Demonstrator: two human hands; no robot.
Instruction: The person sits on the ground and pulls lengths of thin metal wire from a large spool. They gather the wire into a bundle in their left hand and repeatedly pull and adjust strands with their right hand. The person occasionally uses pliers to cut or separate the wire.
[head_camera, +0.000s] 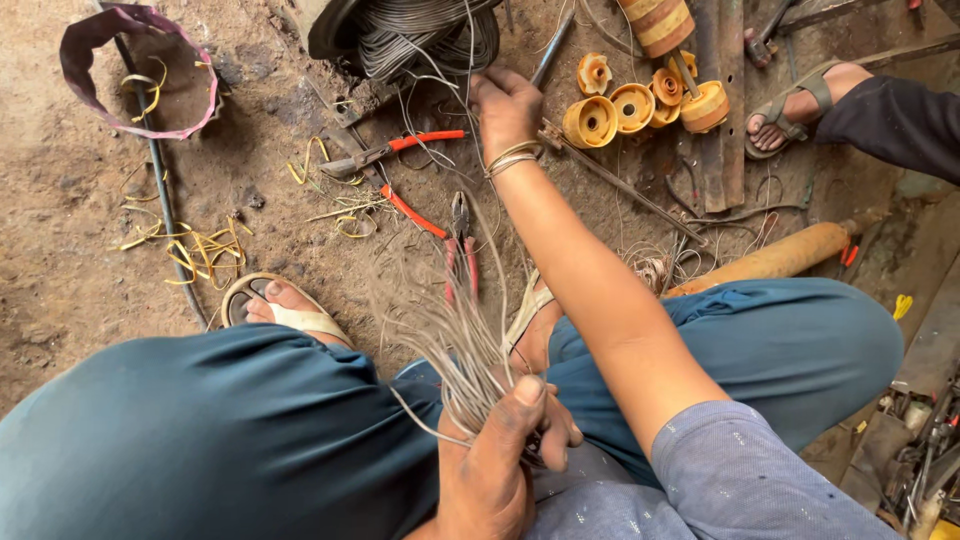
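Grey wire bundle (450, 350) clenched in left hand (500, 460); right hand (505, 105) grasps wire strands (440, 60).

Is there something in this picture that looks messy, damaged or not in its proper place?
Yes. Yellow wire offcuts lie scattered over the dirt floor, and red-handled pliers and cutters lie loose among tangled wire. The bundle of thin wires in the left hand splays out unevenly, its strands kinked.

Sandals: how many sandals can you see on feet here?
3. The left sandal is on the foot at lower left. The middle sandal is half hidden behind the reaching arm. The far sandal is on another person's foot, upper right. Others may be hidden.
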